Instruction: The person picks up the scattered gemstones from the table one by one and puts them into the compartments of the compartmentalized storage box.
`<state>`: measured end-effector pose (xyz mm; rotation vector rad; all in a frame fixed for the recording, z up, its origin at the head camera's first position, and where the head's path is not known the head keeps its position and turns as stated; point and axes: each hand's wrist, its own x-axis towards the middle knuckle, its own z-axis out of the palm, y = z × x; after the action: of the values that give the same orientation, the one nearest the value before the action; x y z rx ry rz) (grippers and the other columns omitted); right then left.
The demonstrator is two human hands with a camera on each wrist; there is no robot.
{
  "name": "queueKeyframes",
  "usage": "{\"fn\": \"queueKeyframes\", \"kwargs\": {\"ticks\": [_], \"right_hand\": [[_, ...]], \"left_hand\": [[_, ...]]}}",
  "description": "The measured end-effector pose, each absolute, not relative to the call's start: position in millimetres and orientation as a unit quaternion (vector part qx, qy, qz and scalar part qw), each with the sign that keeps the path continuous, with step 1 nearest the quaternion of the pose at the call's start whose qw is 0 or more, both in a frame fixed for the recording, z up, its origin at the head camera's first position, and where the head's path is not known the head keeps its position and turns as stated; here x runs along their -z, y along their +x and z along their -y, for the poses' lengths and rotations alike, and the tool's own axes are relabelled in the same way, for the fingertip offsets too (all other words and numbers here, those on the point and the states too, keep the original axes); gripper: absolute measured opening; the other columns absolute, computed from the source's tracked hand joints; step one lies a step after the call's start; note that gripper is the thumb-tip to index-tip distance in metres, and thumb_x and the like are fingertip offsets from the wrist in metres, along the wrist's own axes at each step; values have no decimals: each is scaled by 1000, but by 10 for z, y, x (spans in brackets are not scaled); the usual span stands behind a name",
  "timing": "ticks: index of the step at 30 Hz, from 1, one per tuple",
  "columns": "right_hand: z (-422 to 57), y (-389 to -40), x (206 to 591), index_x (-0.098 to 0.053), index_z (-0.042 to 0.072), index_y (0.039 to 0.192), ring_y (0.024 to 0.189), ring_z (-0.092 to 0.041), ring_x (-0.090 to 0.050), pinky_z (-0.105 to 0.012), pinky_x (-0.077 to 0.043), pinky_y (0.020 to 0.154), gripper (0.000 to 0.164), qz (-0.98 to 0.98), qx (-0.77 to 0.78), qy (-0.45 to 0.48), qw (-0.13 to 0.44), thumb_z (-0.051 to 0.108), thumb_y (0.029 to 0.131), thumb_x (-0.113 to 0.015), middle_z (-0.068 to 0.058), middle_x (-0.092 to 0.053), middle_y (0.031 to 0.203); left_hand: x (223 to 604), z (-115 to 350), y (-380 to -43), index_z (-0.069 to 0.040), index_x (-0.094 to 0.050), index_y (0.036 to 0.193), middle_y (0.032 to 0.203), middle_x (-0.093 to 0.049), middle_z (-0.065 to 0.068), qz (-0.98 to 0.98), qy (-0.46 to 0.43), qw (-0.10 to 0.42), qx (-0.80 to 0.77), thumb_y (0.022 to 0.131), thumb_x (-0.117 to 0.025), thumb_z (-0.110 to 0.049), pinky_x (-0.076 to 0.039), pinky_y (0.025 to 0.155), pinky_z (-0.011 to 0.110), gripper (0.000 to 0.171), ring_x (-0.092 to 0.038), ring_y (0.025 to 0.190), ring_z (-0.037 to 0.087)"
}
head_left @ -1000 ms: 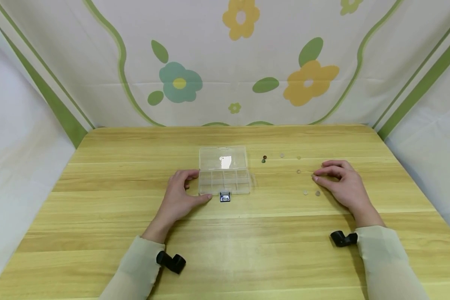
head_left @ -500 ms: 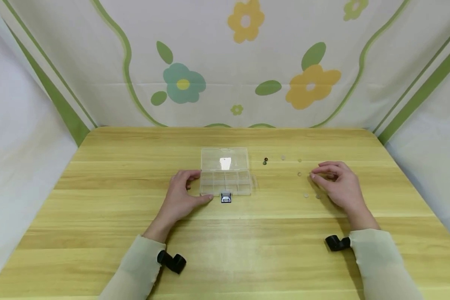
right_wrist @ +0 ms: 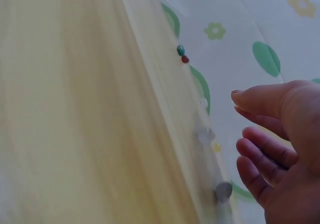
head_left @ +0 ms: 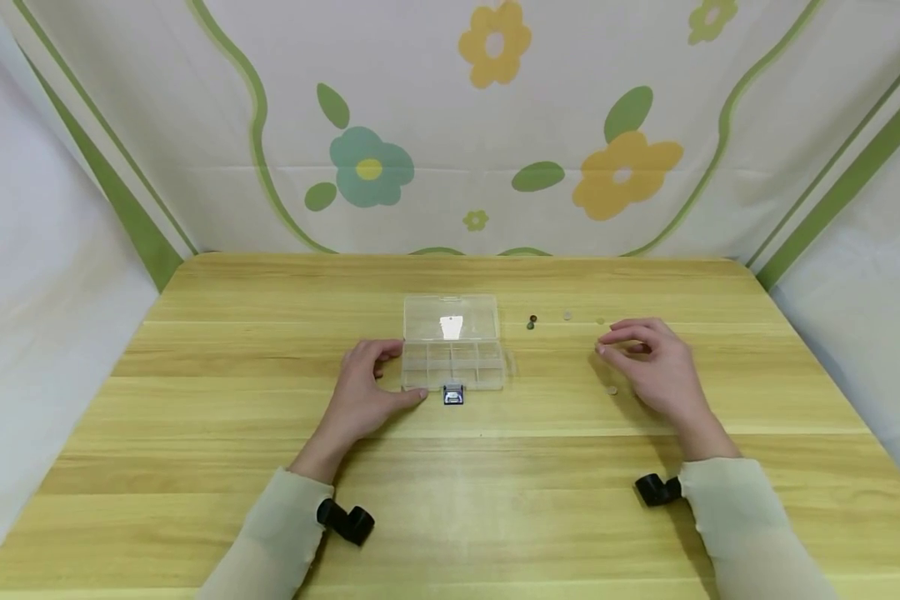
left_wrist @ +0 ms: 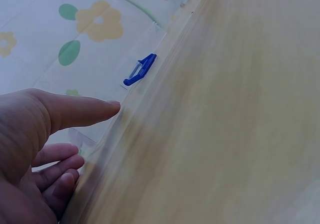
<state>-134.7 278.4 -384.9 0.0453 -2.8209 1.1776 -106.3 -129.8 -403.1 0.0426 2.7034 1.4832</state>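
A transparent plastic compartment box [head_left: 453,365] lies on the table with its lid [head_left: 427,317] raised at the back and its blue latch [left_wrist: 141,69] hanging at the front. My left hand [head_left: 362,387] holds the box's left end, thumb along the front edge and index fingertip at the side near the hinge. To the right of the box, my right hand [head_left: 656,371] pinches a tiny bead between thumb and index fingertips, which mostly hide it. Its other fingers are loosely bent. Close below those fingertips lies a pale bead [head_left: 612,390].
A dark red bead [head_left: 533,318] and a green bead [head_left: 530,326] lie together right of the box. Farther right are a whitish bead [head_left: 567,316] and a yellowish bead [head_left: 601,321]. A grey bead [right_wrist: 223,191] shows in the right wrist view. A flowered curtain [head_left: 450,125] hangs behind the table.
My right hand has moved left toward the box, fingertips pinched, and now covers spots where beads showed before. My left hand stays at the box. The head view has shifted slightly.
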Motion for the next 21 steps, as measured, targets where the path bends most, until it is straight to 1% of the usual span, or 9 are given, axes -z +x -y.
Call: {"fn": "queueKeyframes", "kwargs": {"ticks": [4,6,8,12,14,16,21], "right_hand": [[-2656,-1345,3836,-80,12,115,120,-28,-62,-15,-46,92,26,918,-393,34,43,34,102,-76,-7,-63,140],[-2586,-1344,3831,-80,12,113,120,-27,-62,-17,-47,94,23,915,-399,43,41,32,102,-77,-6,-64,138],[-2514,-1348,3830,-81,14,113,119,-27,-62,-22,-49,96,22,913,-402,51,36,32,101,-78,-5,-64,137],[-2366,-1381,3853,-81,14,111,118,-28,-63,-38,-50,101,20,908,-412,69,27,31,100,-79,-6,-66,136],[-2297,-1395,3870,-81,14,109,117,-28,-64,-42,-50,101,19,906,-416,77,23,30,100,-80,-6,-67,135],[-2234,-1407,3885,-81,14,108,116,-28,-64,-41,-51,101,17,904,-419,86,21,28,99,-81,-6,-68,134],[-2091,-1407,3892,-82,14,105,113,-25,-66,-36,-53,98,11,899,-425,105,21,21,96,-83,-4,-70,129]], "left_hand": [[4033,1292,-1067,-4,-59,148,142,-60,13,-876,15,30,-481,82,-95,-20,-47,112,46,76,-49,134,31],[4032,1291,-1068,-4,-59,148,142,-60,13,-876,17,30,-481,82,-95,-20,-47,112,46,76,-49,134,31],[4029,1291,-1068,-4,-59,148,143,-60,14,-876,18,30,-481,83,-95,-20,-47,112,46,76,-49,134,31],[4027,1299,-1066,-4,-58,148,143,-59,14,-875,18,29,-484,83,-95,-19,-46,112,47,76,-49,135,31],[4031,1302,-1066,-4,-58,148,143,-59,14,-875,17,29,-484,82,-95,-19,-46,112,47,77,-49,135,31],[4035,1304,-1066,-4,-58,148,143,-59,14,-875,17,28,-484,82,-95,-19,-46,112,46,76,-49,135,31],[4044,1302,-1066,-4,-59,148,142,-59,14,-876,18,27,-482,82,-95,-19,-46,110,45,76,-49,134,31]]}}
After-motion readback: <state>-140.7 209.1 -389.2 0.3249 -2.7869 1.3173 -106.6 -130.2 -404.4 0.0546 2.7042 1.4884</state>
